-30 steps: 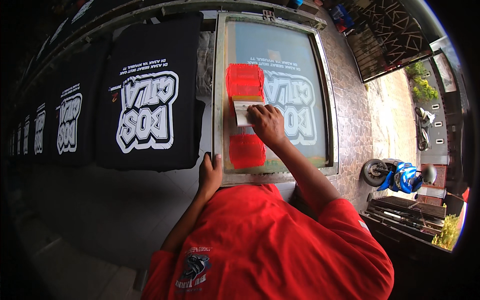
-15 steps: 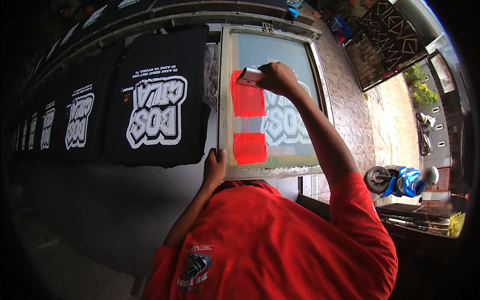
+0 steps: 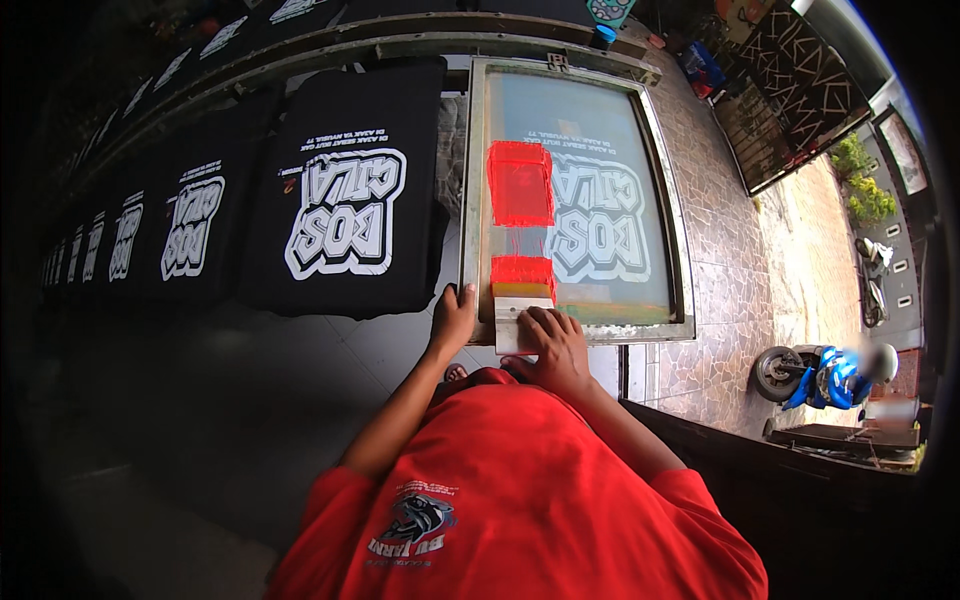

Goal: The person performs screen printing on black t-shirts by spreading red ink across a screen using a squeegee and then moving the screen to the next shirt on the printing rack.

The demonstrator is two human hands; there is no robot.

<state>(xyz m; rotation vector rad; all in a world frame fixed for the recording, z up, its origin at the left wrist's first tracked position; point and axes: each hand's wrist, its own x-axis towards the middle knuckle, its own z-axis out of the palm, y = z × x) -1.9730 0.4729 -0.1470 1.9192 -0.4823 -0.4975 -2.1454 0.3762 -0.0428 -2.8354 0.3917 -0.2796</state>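
Note:
A metal-framed printing screen (image 3: 678, 200) lies over a platen, a white graphic showing through its mesh. Two patches of red ink (image 3: 519, 185) sit on the left part of the mesh. My right hand (image 3: 555, 350) is closed on a pale squeegee (image 3: 514, 328), which rests at the bottom of the lower patch over the near edge of the frame. My left hand (image 3: 454, 320) grips the frame's lower left corner. Just left of the screen lies a black T-shirt (image 3: 355, 120) on a platen, printed with white lettering.
More printed black shirts (image 3: 210, 130) recede in a row to the left, behind a long rail (image 3: 360, 45). A small blue container (image 3: 604, 36) sits beyond the screen. At right are tiled paving (image 3: 715, 290), an open patterned gate (image 3: 775, 90) and a parked blue motorbike (image 3: 830, 375).
My right hand and squeegee moved up to the top of the red ink, then down to the frame's near edge. My left hand stays on the corner. The view has shifted slightly.

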